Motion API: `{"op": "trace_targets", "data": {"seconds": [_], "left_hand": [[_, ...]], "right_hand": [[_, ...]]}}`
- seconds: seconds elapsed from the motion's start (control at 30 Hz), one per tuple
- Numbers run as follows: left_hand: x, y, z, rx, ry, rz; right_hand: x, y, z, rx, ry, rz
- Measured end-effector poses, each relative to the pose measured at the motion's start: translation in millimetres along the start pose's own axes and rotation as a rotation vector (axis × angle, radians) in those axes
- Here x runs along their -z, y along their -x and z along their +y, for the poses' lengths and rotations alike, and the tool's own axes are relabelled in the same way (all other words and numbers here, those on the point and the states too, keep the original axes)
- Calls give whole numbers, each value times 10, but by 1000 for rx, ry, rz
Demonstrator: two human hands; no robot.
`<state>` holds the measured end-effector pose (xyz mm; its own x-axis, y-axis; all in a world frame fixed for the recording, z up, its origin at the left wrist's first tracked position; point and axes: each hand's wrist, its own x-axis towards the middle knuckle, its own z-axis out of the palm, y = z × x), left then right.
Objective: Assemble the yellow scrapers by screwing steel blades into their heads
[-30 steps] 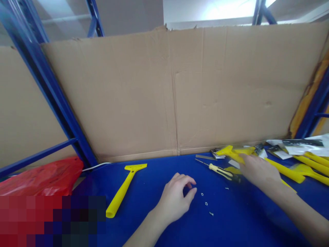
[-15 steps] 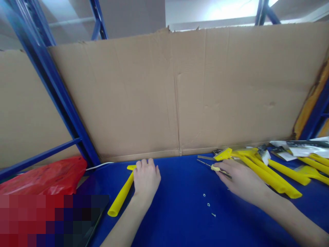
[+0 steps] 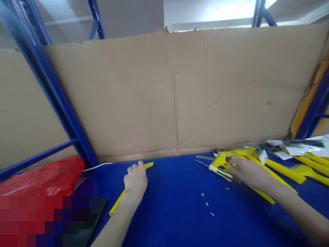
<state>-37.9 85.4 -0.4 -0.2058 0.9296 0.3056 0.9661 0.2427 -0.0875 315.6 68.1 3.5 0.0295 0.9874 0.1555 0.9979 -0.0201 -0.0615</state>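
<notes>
My left hand (image 3: 136,182) is closed round a yellow scraper (image 3: 118,203). Its hollow handle comes out below the hand and its flat head sticks out to the right. On the right, my right hand (image 3: 248,171) has its fingers curled on another yellow scraper (image 3: 219,160), whose handle passes under the hand; the fingertips are partly hidden. Just left of those fingers lies a screwdriver (image 3: 221,173) with a cream and black handle, its thin shaft pointing left. Two small nuts (image 3: 203,194) and a small screw (image 3: 212,214) lie between my hands, and another small screw (image 3: 227,188) is nearer the right hand.
More yellow handles (image 3: 285,170) and plastic-wrapped packets (image 3: 305,145) are heaped at the right. A red plastic bag (image 3: 46,175) and a dark flat device (image 3: 89,223) are at the left. Behind the blue tabletop (image 3: 169,219) stands a cardboard panel (image 3: 133,96).
My right hand has let go of the screwdriver, leaving it on the table, and taken hold of a yellow scraper. My left hand has moved slightly left and turned its scraper.
</notes>
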Motion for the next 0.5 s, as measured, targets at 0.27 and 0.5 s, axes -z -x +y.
{"op": "trace_targets", "data": {"seconds": [0.27,0.5], "left_hand": [[179,12,137,-22,267,147],[172,100,348,186,1303,-300]], "right_hand": [[164,-2,52,-42,11,70],[172,17,63,-170,121,109]]}}
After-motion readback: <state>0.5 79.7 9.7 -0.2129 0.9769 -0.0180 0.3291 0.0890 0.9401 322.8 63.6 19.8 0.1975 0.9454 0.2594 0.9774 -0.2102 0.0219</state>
